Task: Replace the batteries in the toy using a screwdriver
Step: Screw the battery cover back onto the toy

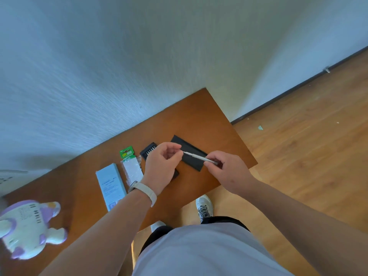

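Note:
A slim silver screwdriver (196,156) is held level above the brown table (83,176). My right hand (225,170) grips its handle end. My left hand (163,166), with a pale wristband, pinches its tip end with thumb and fingers. A white and purple plush toy (29,228) lies at the table's near left, its speaker grille facing up. A green-topped battery pack (130,165) lies flat left of my left hand.
A black sleeve (188,151) and a black bit holder (148,152) lie under my hands. A light blue box (110,188) lies beside the battery pack. The table stands against a white wall, with wooden floor (298,156) to its right. My shoes show below the table edge.

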Tool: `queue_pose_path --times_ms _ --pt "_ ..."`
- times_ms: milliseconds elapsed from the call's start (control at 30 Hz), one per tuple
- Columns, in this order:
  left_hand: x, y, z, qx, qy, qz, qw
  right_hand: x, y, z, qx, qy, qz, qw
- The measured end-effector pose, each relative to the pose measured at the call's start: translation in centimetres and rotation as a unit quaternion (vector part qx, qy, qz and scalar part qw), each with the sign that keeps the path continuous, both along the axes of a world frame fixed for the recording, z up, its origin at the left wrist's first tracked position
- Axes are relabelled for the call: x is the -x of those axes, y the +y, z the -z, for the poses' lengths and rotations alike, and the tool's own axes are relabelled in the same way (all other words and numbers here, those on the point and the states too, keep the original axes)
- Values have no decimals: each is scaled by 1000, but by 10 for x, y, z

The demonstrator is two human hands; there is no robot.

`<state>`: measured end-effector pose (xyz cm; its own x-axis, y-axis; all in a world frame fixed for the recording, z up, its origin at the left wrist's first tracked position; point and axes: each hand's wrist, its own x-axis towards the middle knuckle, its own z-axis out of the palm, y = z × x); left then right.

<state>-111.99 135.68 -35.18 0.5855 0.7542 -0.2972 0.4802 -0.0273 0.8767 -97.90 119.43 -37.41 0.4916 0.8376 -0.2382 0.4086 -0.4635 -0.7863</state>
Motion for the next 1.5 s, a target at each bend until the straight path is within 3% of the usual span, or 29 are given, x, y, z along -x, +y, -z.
queue_pose_path --times_ms 233,667,1500 --pt "41 3 -52 151 -155 -144 966 22 16 -58 -68 12 -47 997" --pt "128 18 -113 200 -309 -189 910 91 73 -143 -158 91 -61 981" --pt "236 58 -132 173 -388 -247 871 193 136 -161 -162 108 -130 972"
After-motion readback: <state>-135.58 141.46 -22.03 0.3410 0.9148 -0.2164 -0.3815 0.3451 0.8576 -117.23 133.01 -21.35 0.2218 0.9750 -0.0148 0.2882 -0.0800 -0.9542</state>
